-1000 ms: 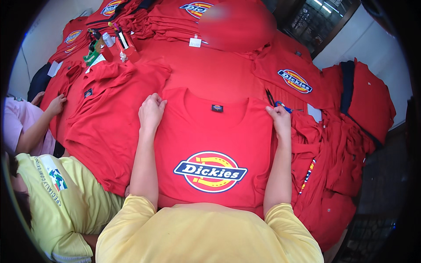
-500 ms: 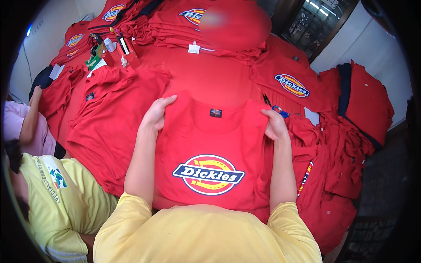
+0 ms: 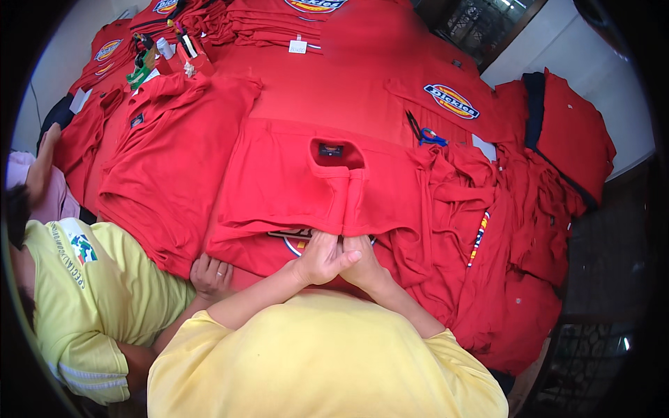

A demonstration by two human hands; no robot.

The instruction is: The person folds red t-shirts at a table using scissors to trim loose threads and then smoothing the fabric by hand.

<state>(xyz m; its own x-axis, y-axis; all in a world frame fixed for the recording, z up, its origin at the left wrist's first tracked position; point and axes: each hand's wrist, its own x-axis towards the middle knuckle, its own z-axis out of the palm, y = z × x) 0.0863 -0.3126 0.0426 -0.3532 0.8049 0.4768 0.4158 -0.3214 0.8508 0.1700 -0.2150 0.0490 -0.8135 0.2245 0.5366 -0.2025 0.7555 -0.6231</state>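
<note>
A red sleeveless shirt point(image 3: 279, 160) lies in front of me, its upper part folded toward my body. Its neck opening is drawn into a narrow oval with a dark label point(image 3: 330, 150) inside, and the two strap edges run side by side. My left hand point(image 3: 319, 259) and my right hand point(image 3: 364, 263) meet at the near middle edge, closed on the shirt there. Fabric hides the fingertips, while the left thumb shows, pointing right. Part of a printed oval logo point(image 3: 296, 244) peeks out beside my left hand.
Blue-handled scissors point(image 3: 431, 136) lie beyond the shirt to the right. Red garments point(image 3: 516, 244) are heaped on the right, another shirt point(image 3: 174, 167) is spread at left. A red holder with tools point(image 3: 198, 63) stands at far left. A co-worker's hand point(image 3: 211, 275) rests close by my left arm.
Both hands have come inward and toward my body, bringing the shirt's shoulders together and folding its top over the logo. The co-worker's hand has come into sight at left.
</note>
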